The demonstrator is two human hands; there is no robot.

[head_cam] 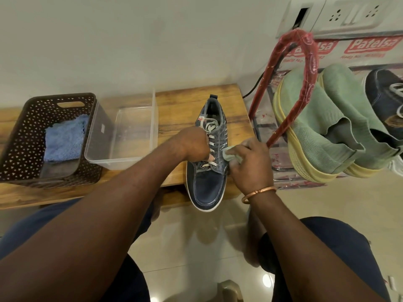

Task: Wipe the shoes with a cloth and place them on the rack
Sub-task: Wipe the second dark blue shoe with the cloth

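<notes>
A dark blue lace-up shoe (207, 184) lies on the wooden bench (174, 101), toe toward me and poking over the front edge. My left hand (192, 144) grips its laced upper from the left side. My right hand (250, 162) holds a small pale green cloth (229, 154) pressed against the shoe's right side. On the red-framed rack (281, 88) at the right sit two green knit shoes (316, 127) with yellow soles and another dark blue shoe (386, 94).
A dark perforated basket (26, 127) with a folded blue cloth (64, 140) stands at the bench's left. Beside it is a clear plastic tub (152, 118). A wall socket panel (349, 14) is above the rack. Glossy tiled floor lies below.
</notes>
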